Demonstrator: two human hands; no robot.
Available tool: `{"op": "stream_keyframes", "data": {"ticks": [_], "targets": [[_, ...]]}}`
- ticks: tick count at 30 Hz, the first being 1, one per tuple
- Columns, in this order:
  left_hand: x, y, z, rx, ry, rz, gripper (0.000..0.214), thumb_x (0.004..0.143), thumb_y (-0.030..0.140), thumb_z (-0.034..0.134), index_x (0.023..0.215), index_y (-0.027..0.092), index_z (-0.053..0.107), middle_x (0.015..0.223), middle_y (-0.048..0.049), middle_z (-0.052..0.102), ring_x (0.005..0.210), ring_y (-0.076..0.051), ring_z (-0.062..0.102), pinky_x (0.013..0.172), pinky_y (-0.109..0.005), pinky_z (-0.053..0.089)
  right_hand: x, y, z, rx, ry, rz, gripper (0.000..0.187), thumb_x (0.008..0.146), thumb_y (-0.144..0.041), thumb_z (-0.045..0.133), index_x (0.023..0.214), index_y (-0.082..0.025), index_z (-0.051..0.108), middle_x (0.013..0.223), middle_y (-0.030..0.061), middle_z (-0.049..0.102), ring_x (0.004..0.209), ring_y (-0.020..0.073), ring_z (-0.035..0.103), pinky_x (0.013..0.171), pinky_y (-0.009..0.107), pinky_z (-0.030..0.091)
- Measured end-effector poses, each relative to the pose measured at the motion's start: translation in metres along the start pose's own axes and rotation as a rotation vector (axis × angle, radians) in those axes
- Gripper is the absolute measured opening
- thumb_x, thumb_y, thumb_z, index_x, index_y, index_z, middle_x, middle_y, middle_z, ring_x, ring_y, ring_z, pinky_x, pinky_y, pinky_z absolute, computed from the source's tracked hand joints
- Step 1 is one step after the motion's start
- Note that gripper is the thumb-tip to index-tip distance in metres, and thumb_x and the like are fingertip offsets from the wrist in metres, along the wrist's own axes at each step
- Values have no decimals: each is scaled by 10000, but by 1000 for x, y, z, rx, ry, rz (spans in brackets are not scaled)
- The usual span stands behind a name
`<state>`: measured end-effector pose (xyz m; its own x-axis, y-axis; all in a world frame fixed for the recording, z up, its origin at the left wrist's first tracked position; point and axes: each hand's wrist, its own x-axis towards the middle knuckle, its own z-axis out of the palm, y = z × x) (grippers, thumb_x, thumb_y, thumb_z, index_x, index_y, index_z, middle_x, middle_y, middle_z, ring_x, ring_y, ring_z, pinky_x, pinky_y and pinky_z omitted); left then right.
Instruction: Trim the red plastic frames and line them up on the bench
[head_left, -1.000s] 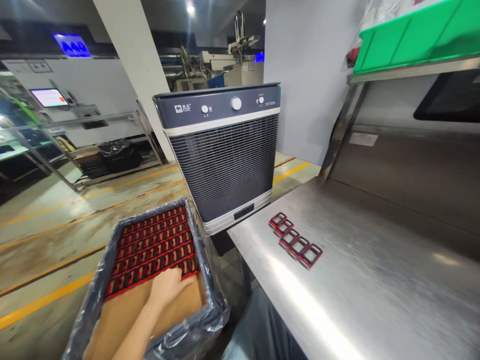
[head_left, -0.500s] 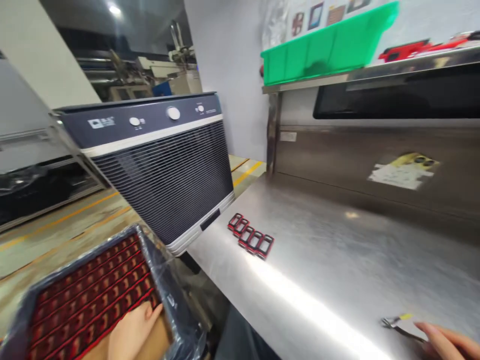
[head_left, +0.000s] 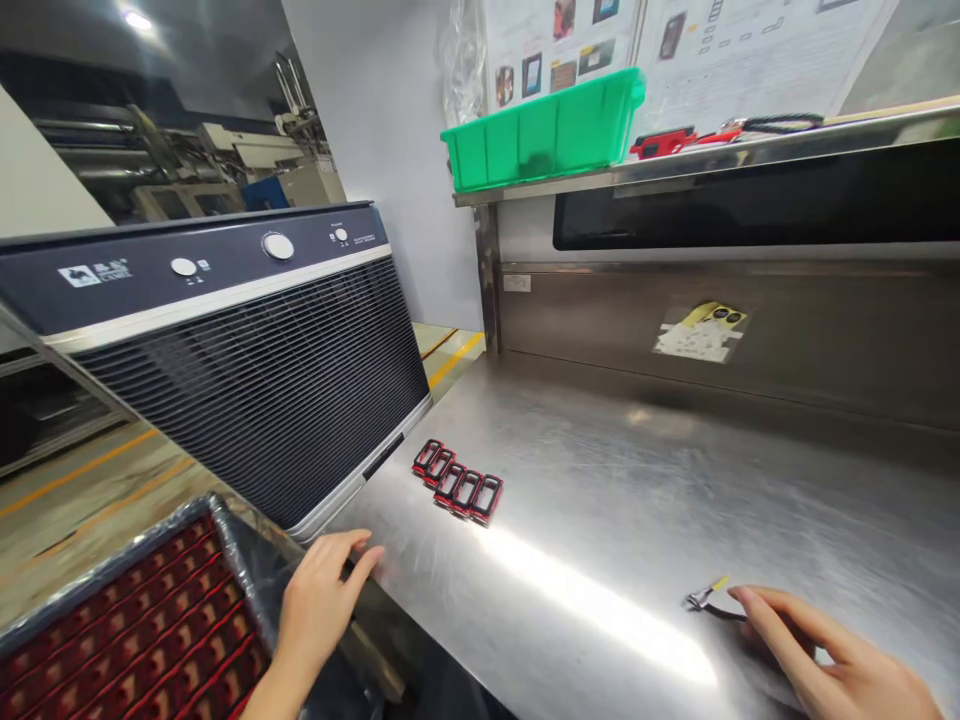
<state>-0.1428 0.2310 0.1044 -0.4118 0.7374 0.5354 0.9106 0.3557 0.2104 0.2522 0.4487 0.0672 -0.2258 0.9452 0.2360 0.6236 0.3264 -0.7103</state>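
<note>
Five or so small red-and-black rectangular frames [head_left: 469, 487] lie in a slanting row on the steel table [head_left: 585, 480]. My left hand [head_left: 322, 585] is at the table's left edge, just in front of that row. Its thumb and forefinger stand apart, and nothing shows between them. At the lower right, my right hand [head_left: 817, 635] has its fingers closed around a small pair of cutting pliers [head_left: 699, 600]. The metal jaws point left, and a yellow piece of handle shows; the palm hides the rest.
A plastic-lined box [head_left: 225, 540] of red parts in rows stands at the lower left. Behind it is a dark louvred machine [head_left: 277, 380]. A green bin [head_left: 540, 135] and red tools [head_left: 664, 143] sit on the shelf [head_left: 675, 165]. A taped sample [head_left: 705, 332] hangs on the back panel.
My left hand has come up out of the box to the table's edge. My view has swung right. The right hand still holds the cutting pliers over the table.
</note>
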Motion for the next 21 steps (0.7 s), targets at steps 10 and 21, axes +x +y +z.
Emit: {"op": "stream_keyframes", "data": {"ticks": [10,21], "targets": [[76,23,36,181,-116,465,418,877,433,452,543,195,533,528,-7,551,533,-162,512,541,-282,365,7,-19,-8,7,-24,-13,435,698,-599,453,680,-264,730,659,12,699,551,210,667,475,205,521],[89,19,38,80,-206,295,286,866,409,453,713,209,589,704,-23,660,679,-183,610,621,-277,447,8,-22,-7,8,-100,40,459,689,-630,417,684,-291,726,747,7,711,653,224,679,541,229,539]]}}
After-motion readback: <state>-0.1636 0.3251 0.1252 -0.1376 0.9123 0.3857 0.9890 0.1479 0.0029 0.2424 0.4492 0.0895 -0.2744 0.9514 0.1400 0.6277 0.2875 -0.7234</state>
